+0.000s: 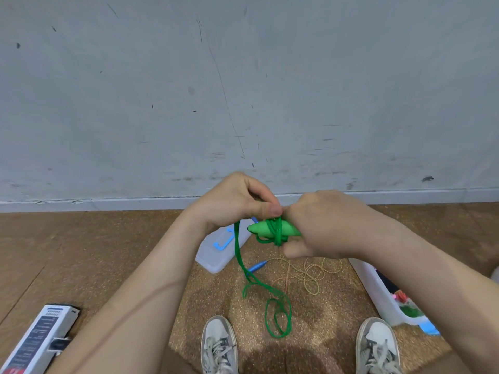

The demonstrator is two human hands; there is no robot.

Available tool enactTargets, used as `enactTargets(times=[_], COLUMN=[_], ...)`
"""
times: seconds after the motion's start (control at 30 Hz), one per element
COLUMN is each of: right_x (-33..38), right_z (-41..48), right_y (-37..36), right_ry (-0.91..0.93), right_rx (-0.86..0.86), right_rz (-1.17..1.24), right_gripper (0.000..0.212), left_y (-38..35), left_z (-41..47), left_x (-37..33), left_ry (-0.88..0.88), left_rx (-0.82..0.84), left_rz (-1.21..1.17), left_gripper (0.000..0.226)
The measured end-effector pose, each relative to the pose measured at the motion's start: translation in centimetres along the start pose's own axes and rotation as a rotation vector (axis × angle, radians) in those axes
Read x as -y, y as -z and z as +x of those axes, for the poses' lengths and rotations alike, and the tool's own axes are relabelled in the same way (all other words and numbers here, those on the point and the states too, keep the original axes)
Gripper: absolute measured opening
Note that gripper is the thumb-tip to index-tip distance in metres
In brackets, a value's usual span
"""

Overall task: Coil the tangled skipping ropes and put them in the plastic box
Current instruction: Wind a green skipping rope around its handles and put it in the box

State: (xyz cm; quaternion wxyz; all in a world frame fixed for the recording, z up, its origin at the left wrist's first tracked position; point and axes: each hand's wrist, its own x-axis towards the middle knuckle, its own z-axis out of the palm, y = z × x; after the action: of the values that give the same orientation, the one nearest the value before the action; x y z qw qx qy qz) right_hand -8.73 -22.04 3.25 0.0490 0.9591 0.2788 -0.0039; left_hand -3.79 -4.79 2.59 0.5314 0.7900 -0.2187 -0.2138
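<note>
While right hand (324,225) grips handle (260,228) | left hand (237,201) pinches green rope (239,255) | plastic box (378,292) near right shoe (378,344)

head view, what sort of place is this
Probably a plain indoor room, perhaps a play or exercise space: scuffed grey painted wall, brown speckled cork-like floor, and clear plastic storage box on it.

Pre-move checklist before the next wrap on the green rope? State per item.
1. Right hand grips the green handles: ok.
2. Left hand pinches the green rope at the wraps: ok.
3. Rope fully wound: not ok, slack loops hang to the floor.
4. Plastic box open: ok.
5. Green slack free of the yellow rope on the floor: cannot tell.
</note>
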Motion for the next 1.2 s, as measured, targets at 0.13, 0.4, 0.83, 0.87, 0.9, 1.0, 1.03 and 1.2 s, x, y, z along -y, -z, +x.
enactTargets(times=[0.13,0.4,0.83,0.87,0.9,1.0,1.03,1.2], right_x=[0.0,-0.2,-1.3,-1.2,-1.0,-0.9,-1.1,-2.6], right_z=[-0.2,-0.1,-0.1,-0.2,-0.3,-0.1,0.2,1.5], right_y=[-0.1,-0.2,-0.3,-0.4,-0.5,-0.9,-1.2,-1.9], right_ry=[0.058,0.106,0.092,0.1,0.107,0.075,0.033,-0.272], right_rx=[-0.121,-0.402,-0.439,-0.437,-0.435,-0.43,-0.446,-0.503], right_rz=[-0.091,-0.004,0.549,0.563,0.587,0.718,0.778,1.156], right_gripper=[0.048,0.048,0.052,0.05,0.048,0.043,0.042,0.033], left_y=[0.1,1.0,-2.9,-3.1,-3.3,-3.6,-3.6,-3.0], left_z=[0.3,0.4,0.9,1.0,1.1,1.4,1.4,1.0], left_x=[0.9,1.6,2.3,2.3,2.3,1.9,1.6,0.5], left_ry=[0.109,0.085,0.226,0.235,0.24,0.21,0.185,0.029], left_rx=[0.159,0.202,0.039,0.02,-0.015,-0.116,-0.145,-0.306], left_rz=[-0.204,-0.319,-0.719,-0.705,-0.663,-0.483,-0.433,-0.137], left_gripper=[0.027,0.04,0.044,0.042,0.037,0.041,0.046,0.018])
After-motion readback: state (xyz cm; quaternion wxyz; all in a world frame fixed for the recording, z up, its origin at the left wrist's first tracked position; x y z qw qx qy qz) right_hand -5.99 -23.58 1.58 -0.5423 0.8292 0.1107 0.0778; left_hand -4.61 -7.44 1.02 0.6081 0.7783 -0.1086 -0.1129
